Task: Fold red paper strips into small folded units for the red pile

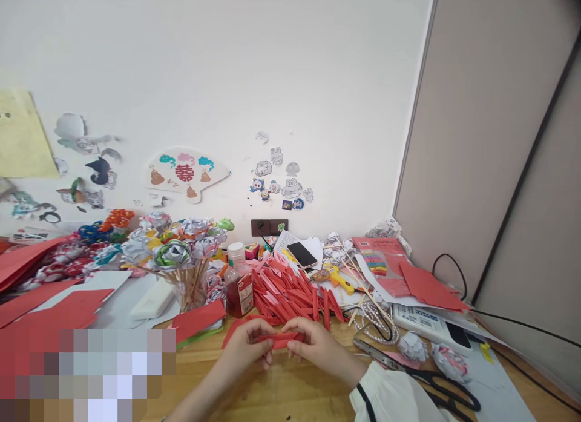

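A folded strip of red paper (282,339) is pinched between both hands above the front of the wooden table. My left hand (253,343) grips its left end between thumb and fingers. On the right end, my right hand (313,344) closes its thumb and fingers the same way. Just beyond the hands lies a heap of folded red paper strips (288,289). Some red paper also shows flat on the table behind my left hand. A glass bottle with a white cap (238,283) and a red label stands left of the heap.
Black-handled scissors (422,373) lie at right, near crumpled paper balls (413,347) and a bead string (376,322). Behind are a yellow glue gun (339,279) and a phone (302,255). Paper flowers (175,252) and a cup of sticks (189,289) stand at left.
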`<move>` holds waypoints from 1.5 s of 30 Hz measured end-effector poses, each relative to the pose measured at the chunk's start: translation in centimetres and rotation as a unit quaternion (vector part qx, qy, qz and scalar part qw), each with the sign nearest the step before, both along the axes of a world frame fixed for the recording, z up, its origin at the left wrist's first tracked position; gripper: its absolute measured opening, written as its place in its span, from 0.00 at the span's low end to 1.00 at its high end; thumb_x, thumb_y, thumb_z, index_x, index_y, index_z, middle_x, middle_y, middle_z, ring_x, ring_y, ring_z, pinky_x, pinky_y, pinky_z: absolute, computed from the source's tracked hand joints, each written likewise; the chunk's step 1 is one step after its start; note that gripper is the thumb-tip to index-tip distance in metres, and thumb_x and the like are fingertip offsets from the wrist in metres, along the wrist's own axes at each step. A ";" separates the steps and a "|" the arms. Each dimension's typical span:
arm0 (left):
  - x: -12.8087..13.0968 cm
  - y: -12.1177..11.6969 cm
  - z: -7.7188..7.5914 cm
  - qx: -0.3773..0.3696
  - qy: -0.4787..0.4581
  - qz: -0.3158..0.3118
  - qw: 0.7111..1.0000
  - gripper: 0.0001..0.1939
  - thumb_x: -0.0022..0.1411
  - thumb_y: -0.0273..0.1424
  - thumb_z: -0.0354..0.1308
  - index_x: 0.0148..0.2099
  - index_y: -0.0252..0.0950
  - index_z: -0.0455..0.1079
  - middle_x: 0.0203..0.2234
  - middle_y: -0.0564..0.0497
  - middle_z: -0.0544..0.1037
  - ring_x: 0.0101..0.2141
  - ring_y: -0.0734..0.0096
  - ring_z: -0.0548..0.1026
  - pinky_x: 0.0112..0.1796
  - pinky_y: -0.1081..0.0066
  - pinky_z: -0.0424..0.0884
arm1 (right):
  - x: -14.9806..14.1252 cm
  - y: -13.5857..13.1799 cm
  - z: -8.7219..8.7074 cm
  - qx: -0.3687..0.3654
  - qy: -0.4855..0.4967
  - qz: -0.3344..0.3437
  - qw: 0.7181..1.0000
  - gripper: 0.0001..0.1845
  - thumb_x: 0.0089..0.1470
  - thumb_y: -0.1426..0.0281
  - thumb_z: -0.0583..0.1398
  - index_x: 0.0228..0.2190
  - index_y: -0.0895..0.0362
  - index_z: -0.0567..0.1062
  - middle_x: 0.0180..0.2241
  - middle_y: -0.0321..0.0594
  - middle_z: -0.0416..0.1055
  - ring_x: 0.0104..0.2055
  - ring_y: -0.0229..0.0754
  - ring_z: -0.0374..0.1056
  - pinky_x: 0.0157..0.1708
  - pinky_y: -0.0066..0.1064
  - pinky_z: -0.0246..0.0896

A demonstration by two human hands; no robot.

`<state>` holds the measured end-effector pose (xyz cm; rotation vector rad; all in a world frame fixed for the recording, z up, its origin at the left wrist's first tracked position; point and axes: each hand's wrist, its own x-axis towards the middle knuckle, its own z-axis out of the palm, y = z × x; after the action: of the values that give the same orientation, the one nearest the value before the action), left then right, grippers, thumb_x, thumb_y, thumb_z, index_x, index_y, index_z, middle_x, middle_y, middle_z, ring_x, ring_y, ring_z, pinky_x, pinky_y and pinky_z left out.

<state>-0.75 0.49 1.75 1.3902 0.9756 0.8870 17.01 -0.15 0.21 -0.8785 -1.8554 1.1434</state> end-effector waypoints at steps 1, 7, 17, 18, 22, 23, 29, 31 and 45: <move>0.0 0.1 -0.1 -0.006 -0.003 -0.002 1.000 0.08 0.42 0.30 0.57 0.26 0.34 0.60 0.09 0.58 0.70 0.12 0.77 0.67 0.16 0.77 0.64 | -0.1 0.0 -0.1 -0.005 0.006 0.002 1.000 0.12 0.47 0.69 0.55 0.37 0.56 0.66 0.28 0.36 0.67 0.27 0.35 0.64 0.23 0.23 0.56; 0.0 -0.1 -0.3 -0.067 -0.039 -0.054 0.996 0.08 0.43 0.28 0.56 0.30 0.35 0.62 0.13 0.57 0.72 0.12 0.77 0.68 0.13 0.79 0.62 | -0.4 0.4 -0.9 -0.056 0.066 0.034 0.996 0.09 0.49 0.68 0.53 0.34 0.58 0.66 0.19 0.32 0.65 0.17 0.30 0.60 0.19 0.22 0.56; -0.4 -0.6 0.5 -0.092 -0.122 -0.071 0.986 0.08 0.44 0.30 0.60 0.24 0.31 0.66 0.17 0.53 0.73 0.14 0.80 0.68 0.17 0.80 0.63 | 0.0 1.0 -1.1 -0.100 0.146 0.061 0.982 0.12 0.44 0.65 0.58 0.30 0.61 0.67 0.22 0.36 0.67 0.20 0.32 0.63 0.22 0.26 0.57; -0.3 -0.6 0.5 -0.084 -0.108 -0.072 0.988 0.09 0.45 0.32 0.60 0.24 0.31 0.66 0.17 0.53 0.72 0.14 0.80 0.68 0.16 0.80 0.63 | 0.1 0.9 -1.0 -0.099 0.141 0.062 0.983 0.13 0.44 0.64 0.58 0.30 0.61 0.67 0.22 0.36 0.67 0.20 0.32 0.63 0.23 0.26 0.57; 0.0 -0.2 0.3 -0.045 -0.037 -0.057 0.997 0.17 0.42 0.39 0.61 0.31 0.32 0.66 0.14 0.55 0.72 0.13 0.77 0.69 0.15 0.79 0.62 | 0.0 0.8 -0.8 -0.086 0.115 0.043 0.989 0.14 0.45 0.62 0.57 0.28 0.61 0.67 0.21 0.36 0.67 0.20 0.32 0.62 0.23 0.25 0.56; 0.0 -0.2 0.2 -0.035 -0.023 -0.044 0.998 0.19 0.40 0.39 0.61 0.33 0.32 0.65 0.14 0.56 0.72 0.13 0.76 0.69 0.15 0.78 0.62 | 0.0 0.8 -0.8 -0.084 0.112 0.035 0.990 0.14 0.45 0.62 0.57 0.28 0.61 0.67 0.21 0.36 0.67 0.21 0.32 0.62 0.23 0.24 0.56; 0.3 0.0 0.4 0.002 0.023 0.035 0.999 0.20 0.36 0.42 0.62 0.27 0.33 0.63 0.08 0.59 0.68 0.11 0.76 0.66 0.15 0.77 0.62 | -0.6 0.6 -1.0 -0.068 0.073 -0.023 0.995 0.15 0.42 0.64 0.59 0.32 0.59 0.67 0.22 0.35 0.68 0.22 0.34 0.64 0.22 0.25 0.57; 0.2 0.1 0.4 -0.006 0.017 0.029 0.999 0.19 0.36 0.43 0.61 0.23 0.33 0.62 0.09 0.57 0.69 0.11 0.76 0.67 0.15 0.76 0.62 | -0.6 0.6 -0.9 -0.058 0.052 -0.033 0.996 0.12 0.43 0.63 0.58 0.28 0.60 0.68 0.21 0.35 0.68 0.22 0.35 0.64 0.23 0.25 0.57; -0.1 -0.1 0.9 0.014 -0.059 0.055 0.997 0.17 0.42 0.43 0.58 0.19 0.33 0.62 0.10 0.56 0.69 0.13 0.78 0.66 0.17 0.77 0.62 | -0.7 0.6 -0.7 -0.044 -0.001 -0.059 0.997 0.20 0.45 0.56 0.54 0.17 0.59 0.63 0.11 0.30 0.59 0.13 0.30 0.56 0.15 0.20 0.49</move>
<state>-0.81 0.44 2.60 1.3024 0.9588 1.0567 16.33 0.46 -0.45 -1.0251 -1.7423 1.1570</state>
